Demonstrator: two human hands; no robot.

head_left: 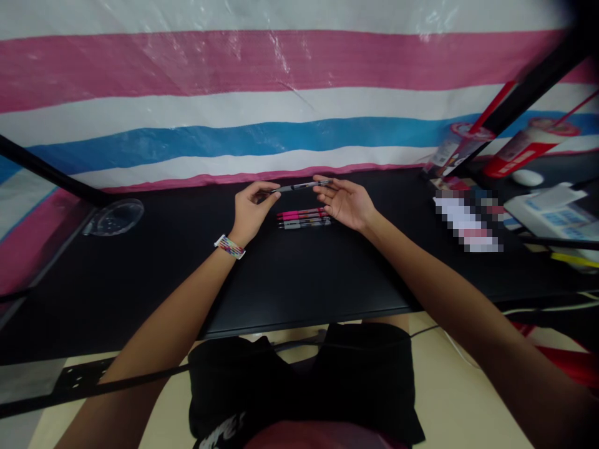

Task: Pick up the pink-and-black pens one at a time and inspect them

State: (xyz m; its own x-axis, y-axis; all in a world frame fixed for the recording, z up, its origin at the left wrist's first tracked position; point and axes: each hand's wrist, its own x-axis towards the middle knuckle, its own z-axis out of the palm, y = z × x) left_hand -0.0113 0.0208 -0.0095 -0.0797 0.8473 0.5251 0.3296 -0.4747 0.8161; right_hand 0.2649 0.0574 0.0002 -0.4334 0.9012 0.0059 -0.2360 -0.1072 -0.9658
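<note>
A grey and clear pen (300, 186) is held level above the far part of the black desk. My left hand (253, 209), with a woven bracelet on the wrist, pinches its grey end between thumb and fingers. At the other end, the fingertips of my right hand (349, 202) close on the pen's tip, palm turned partly up and lower fingers loosely curled. Just below lie several pens side by side: pink ones (299, 214) behind grey ones (299, 224). My right hand's fingers overlap the right ends of that row.
The black desk (299, 280) backs onto a striped plastic sheet (281, 62). A clear plastic lid (119, 217) lies at left. Drink cups with straws, a clear one (456, 149) and a red one (524, 146), stand at right by a white mouse (528, 178). A cable crosses in front.
</note>
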